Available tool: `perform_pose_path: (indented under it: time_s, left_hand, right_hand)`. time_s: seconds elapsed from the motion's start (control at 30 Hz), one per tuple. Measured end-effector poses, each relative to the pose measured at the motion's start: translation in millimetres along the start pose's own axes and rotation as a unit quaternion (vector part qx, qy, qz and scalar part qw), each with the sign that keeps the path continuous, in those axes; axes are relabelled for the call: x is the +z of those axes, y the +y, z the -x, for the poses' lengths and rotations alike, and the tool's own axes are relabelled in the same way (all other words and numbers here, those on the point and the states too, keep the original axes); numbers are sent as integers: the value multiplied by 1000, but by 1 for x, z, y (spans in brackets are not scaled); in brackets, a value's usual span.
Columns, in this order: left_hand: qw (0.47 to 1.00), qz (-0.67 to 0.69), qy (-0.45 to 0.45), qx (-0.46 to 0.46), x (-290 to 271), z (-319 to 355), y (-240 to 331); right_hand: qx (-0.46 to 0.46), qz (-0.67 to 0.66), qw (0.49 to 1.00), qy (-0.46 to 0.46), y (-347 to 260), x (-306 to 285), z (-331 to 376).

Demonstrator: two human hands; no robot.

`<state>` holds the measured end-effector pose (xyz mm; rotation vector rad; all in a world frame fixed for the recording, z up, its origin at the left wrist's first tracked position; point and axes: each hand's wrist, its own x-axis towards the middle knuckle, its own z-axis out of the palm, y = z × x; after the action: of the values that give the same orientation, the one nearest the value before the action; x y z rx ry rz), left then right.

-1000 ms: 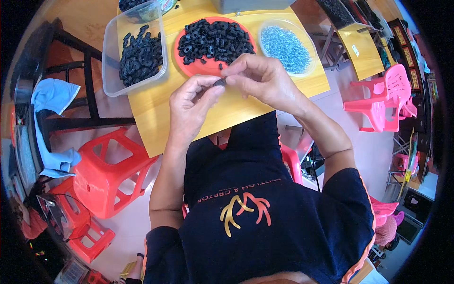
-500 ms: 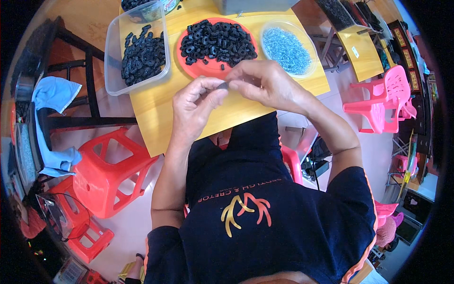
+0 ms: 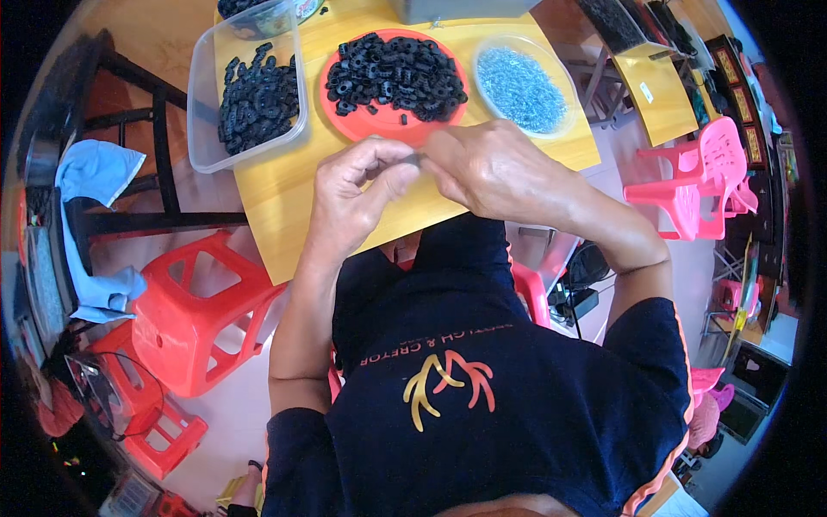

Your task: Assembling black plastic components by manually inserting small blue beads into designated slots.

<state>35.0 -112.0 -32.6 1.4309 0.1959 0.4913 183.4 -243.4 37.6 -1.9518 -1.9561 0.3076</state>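
Note:
My left hand pinches a small black plastic part between thumb and forefinger, mostly hidden by the fingers. Against it, my right hand has its fingertips pressed together, back of the hand turned up; what it holds there I cannot make out. Both hands meet over the near part of the yellow table. Just beyond them lies a red round plate heaped with black plastic parts.
A clear plastic box with more black parts stands left of the plate. To its right, a clear round tub holds small shiny bluish pieces. A grey bin sits at the far edge. Red stools and a pink chair flank the table.
My right hand has turned over, back upward, and its fingers have closed in on the black part. My left hand keeps its pinch in nearly the same place.

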Motion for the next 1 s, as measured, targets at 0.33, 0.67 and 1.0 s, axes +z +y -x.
perform_pose_path:
  time_s: [0.33, 0.67, 1.0]
  left_hand:
    - [996, 36, -39, 69, -3, -6, -14]
    - [996, 8, -29, 83, 8, -6, -7]
    - [928, -314, -4, 200, 11, 13, -11]
  right_hand:
    - [108, -414, 882, -199, 30, -6, -5]
    - [172, -762, 617, -97, 33, 49, 14]
    - [202, -800, 560, -70, 17, 73, 22]
